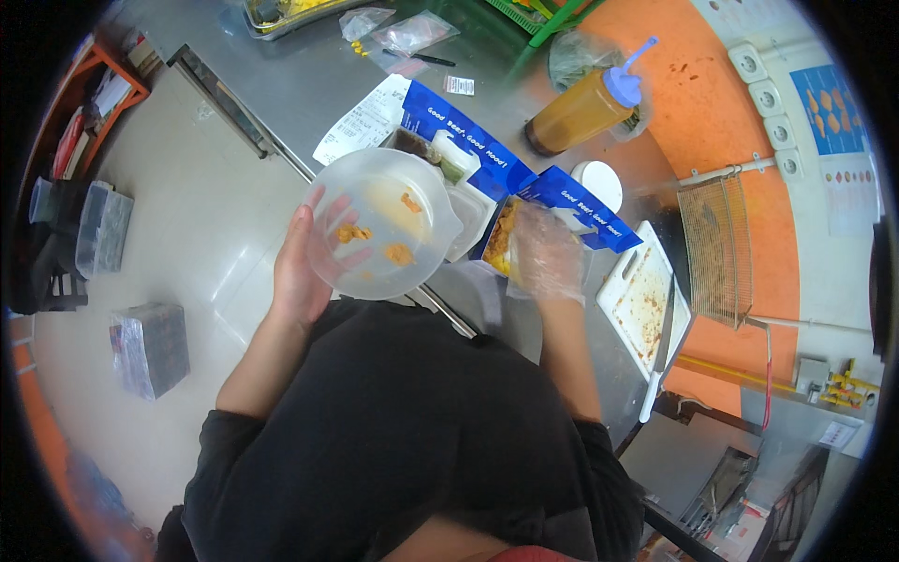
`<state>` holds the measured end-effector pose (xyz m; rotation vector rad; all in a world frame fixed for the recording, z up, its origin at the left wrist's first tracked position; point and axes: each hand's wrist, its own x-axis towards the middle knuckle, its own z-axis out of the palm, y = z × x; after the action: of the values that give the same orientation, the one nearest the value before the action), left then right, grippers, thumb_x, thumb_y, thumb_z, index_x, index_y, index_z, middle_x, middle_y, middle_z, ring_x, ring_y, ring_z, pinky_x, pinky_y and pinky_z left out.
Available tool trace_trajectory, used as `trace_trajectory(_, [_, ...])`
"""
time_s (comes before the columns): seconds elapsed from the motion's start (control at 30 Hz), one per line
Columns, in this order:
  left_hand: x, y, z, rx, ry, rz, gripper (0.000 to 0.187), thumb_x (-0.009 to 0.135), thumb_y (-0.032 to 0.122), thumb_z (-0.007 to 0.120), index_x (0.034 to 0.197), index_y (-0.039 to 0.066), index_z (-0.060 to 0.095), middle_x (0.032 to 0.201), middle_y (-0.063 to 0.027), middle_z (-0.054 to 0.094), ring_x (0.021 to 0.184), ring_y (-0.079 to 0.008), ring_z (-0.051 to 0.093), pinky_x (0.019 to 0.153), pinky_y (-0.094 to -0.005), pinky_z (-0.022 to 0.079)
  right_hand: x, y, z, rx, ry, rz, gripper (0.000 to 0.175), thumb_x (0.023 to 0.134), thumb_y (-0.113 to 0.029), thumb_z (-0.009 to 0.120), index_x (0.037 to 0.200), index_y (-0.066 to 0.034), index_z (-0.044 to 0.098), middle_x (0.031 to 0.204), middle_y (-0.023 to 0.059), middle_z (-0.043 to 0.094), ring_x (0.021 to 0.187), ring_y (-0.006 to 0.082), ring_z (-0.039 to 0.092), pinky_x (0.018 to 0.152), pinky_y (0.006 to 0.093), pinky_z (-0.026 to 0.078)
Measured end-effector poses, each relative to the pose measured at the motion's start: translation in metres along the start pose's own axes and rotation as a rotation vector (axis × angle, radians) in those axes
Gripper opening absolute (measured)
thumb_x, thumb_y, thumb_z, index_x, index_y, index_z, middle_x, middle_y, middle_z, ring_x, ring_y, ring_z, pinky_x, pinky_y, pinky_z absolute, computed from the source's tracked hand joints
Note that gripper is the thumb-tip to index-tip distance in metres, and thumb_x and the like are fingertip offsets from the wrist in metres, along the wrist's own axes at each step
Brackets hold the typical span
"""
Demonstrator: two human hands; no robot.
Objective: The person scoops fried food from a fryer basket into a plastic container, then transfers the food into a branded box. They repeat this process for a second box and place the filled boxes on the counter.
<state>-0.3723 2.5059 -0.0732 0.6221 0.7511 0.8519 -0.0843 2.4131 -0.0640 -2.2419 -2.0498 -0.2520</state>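
My left hand (305,260) holds a translucent plastic bowl (383,270) from beneath, with a few orange-brown food scraps (399,254) in it. In a clear plastic glove, my right hand (549,251) reaches over a small blue food box (491,263) holding browned and yellow food (501,239). Its fingertips are hidden at the food, so its grip cannot be told. A larger blue box (467,137) stands open beside it, with lidded clear containers (467,214) inside and a printed receipt (362,126) at its flap. Behind the small box lies a white round lid (597,184).
An orange-brown squeeze bottle (577,116) stands beyond the boxes near a plastic bag (583,56). At right, a knife (666,330) lies on a white cutting board (635,302), beside a wire fryer basket (716,246). A metal tray (281,28) and green crate (523,21) are at the back.
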Motion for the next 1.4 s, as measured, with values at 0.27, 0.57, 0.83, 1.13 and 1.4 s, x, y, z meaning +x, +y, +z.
trace_trajectory(0.27, [0.008, -0.023, 0.029, 0.13, -0.219, -0.102, 0.075, 0.093, 0.056, 0.038, 0.148, 0.012, 0.011, 0.148, -0.0154, 0.023, 0.131, -0.0317, 0.028, 0.1, -0.0567, 0.033, 0.01, -0.06, -0.036, 0.323, -0.225, -0.33, 0.046, 0.081, -0.013, 0.06, 0.125, -0.0184, 0.052, 0.133, 0.0166, 0.044, 0.122, 0.0362, 0.045, 0.1, 0.0415, 0.041])
trace_trajectory(0.57, [0.011, -0.022, 0.032, 0.1, -0.174, -0.196, 0.066, 0.097, 0.047, 0.038, 0.148, 0.014, 0.013, 0.147, -0.0176, 0.025, 0.137, -0.0355, 0.021, 0.101, -0.0617, 0.029, 0.004, -0.078, -0.021, 0.592, -0.508, -0.436, 0.046, 0.078, -0.003, 0.057, 0.12, -0.023, 0.057, 0.112, 0.013, 0.051, 0.107, 0.0341, 0.054, 0.091, 0.0399, 0.046])
trace_trajectory(0.83, [0.015, -0.022, 0.044, 0.072, -0.176, -0.168, 0.067, 0.097, 0.046, 0.04, 0.148, 0.013, 0.013, 0.147, -0.0159, 0.025, 0.138, -0.0317, 0.02, 0.102, -0.0585, 0.03, -0.001, -0.063, -0.023, 0.603, -0.309, -0.216, 0.033, 0.079, -0.01, 0.06, 0.111, -0.0163, 0.06, 0.107, 0.0127, 0.053, 0.104, 0.0329, 0.055, 0.086, 0.0403, 0.048])
trace_trajectory(1.13, [0.016, -0.029, 0.051, 0.094, -0.155, -0.171, 0.069, 0.095, 0.05, 0.041, 0.148, 0.014, 0.015, 0.147, -0.0156, 0.026, 0.137, -0.0309, 0.022, 0.101, -0.0584, 0.032, 0.005, -0.071, -0.041, 0.495, -0.541, -0.372, 0.031, 0.081, -0.013, 0.061, 0.112, -0.0182, 0.06, 0.111, 0.0143, 0.054, 0.103, 0.0358, 0.056, 0.091, 0.0409, 0.046])
trace_trajectory(1.4, [0.016, 0.0, 0.01, 0.072, -0.101, -0.072, 0.069, 0.096, 0.051, 0.037, 0.148, 0.015, 0.012, 0.15, -0.0154, 0.022, 0.14, -0.0294, 0.016, 0.102, -0.0615, 0.028, -0.01, 0.01, -0.025, 1.08, -0.128, 0.075, 0.027, 0.083, -0.014, 0.062, 0.109, -0.0119, 0.062, 0.11, 0.014, 0.057, 0.101, 0.0323, 0.057, 0.091, 0.035, 0.046])
